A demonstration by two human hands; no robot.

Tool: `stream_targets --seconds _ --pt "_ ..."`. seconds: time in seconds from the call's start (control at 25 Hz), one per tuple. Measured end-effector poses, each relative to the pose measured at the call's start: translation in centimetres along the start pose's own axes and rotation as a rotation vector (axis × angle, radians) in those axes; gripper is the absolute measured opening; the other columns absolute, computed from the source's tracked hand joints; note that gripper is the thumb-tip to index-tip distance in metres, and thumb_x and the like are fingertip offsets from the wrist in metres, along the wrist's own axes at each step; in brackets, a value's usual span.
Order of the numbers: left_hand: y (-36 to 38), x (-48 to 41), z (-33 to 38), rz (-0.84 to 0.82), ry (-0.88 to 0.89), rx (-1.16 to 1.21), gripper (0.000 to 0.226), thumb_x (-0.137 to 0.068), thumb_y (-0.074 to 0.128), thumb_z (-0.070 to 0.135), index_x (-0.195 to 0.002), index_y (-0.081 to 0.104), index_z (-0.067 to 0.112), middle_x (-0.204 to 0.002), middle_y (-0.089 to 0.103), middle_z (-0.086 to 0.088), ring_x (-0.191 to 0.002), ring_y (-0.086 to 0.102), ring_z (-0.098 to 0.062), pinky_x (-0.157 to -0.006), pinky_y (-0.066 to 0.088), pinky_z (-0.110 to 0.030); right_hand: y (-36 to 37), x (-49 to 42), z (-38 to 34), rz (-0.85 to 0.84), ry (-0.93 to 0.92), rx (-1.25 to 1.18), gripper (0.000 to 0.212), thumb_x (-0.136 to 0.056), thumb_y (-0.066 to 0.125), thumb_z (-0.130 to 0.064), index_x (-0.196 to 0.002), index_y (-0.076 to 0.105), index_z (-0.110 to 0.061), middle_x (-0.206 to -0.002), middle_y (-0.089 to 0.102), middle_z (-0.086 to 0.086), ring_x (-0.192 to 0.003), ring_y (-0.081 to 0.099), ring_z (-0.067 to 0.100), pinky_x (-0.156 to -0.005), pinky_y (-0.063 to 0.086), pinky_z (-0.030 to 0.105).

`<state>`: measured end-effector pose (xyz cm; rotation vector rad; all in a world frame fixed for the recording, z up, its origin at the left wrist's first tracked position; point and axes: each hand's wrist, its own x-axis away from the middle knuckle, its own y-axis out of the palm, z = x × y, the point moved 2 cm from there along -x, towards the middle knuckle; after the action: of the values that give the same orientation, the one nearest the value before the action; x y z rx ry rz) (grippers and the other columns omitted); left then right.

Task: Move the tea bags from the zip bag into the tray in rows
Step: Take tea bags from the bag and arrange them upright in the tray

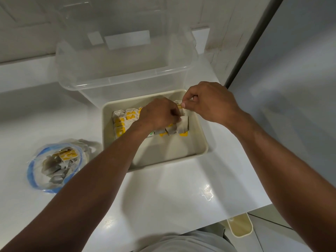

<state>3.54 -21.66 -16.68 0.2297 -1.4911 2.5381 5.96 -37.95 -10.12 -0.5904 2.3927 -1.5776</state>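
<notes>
Both hands over the tray (198, 148): left hand (160, 113) presses the rows of tea bags (125, 119), right hand (209, 102) grip pinches a tag. Far half filled; zip bag (54, 166) on the counter (172, 193) holds plenty.

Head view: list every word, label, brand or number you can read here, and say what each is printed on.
No text is legible anywhere in this frame.
Yellow tags on the tea bags in the tray: dark print, too blurred to read.
Yellow tags in the zip bag: markings too small to read.
Clear bin: pale label patches show through it, no readable characters.
</notes>
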Motion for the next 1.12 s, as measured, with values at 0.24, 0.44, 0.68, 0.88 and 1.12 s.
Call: stream_targets --seconds 0.24,0.44,0.68,0.88,1.12 --pt "0.9 0.4 0.8 0.145 -0.086 -0.217 0.022 -0.089 0.059 0.044 -0.105 0.069 0.034 -0.099 0.071 0.007 -0.095 0.067 -0.022 -0.068 0.041 -0.027 -0.2 0.0 -0.4 0.023 -0.008 0.006 0.021 -0.086 0.063 -0.052 -0.093 0.070 -0.034 -0.090 0.058 -0.013 -0.091 0.058 0.013 -0.071 0.043 0.029" --pt "1.0 2.2 0.6 0.160 0.002 -0.276 0.053 -0.074 0.069 0.064 -0.115 0.056 0.033 -0.106 0.061 0.006 -0.099 0.061 -0.021 -0.068 0.036 -0.030 -0.3 0.3 -0.7 0.035 -0.019 -0.018 0.020 -0.086 0.063 -0.052 -0.093 0.071 -0.034 -0.090 0.060 -0.013 -0.090 0.059 0.012 -0.073 0.048 0.031" --pt "2.8 1.6 0.5 0.188 0.007 -0.317 0.031 -0.081 0.067 0.046 -0.106 0.064 0.030 -0.110 0.061 0.002 -0.103 0.060 -0.025 -0.065 0.040 -0.032 0.2 0.5 -1.4 0.032 -0.035 -0.038 0.021 -0.086 0.062 -0.052 -0.092 0.071 -0.034 -0.087 0.059 -0.013 -0.087 0.058 0.012 -0.072 0.047 0.030" --pt "2.3 0.2 1.0 0.226 -0.008 -0.295 0.028 -0.091 0.059 0.039 -0.113 0.065 0.023 -0.115 0.064 0.001 -0.102 0.065 -0.027 -0.067 0.039 -0.032 0.4 1.6 -1.7 0.029 -0.022 -0.086 0.012 -0.087 0.062 -0.044 -0.090 0.070 -0.036 -0.088 0.064 -0.013 -0.089 0.060 0.013 -0.072 0.045 0.029" --pt "-0.9 2.6 -2.0 0.307 0.006 -0.225 0.029 -0.085 0.069 0.045 -0.108 0.060 0.029 -0.105 0.067 0.007 -0.096 0.065 -0.023 -0.071 0.044 -0.031 0.5 4.0 -3.6 -0.229 0.019 0.298 0.022 -0.092 0.056 -0.032 -0.110 0.067 -0.032 -0.112 0.064 0.004 -0.103 0.059 0.031 -0.076 0.041 0.032"
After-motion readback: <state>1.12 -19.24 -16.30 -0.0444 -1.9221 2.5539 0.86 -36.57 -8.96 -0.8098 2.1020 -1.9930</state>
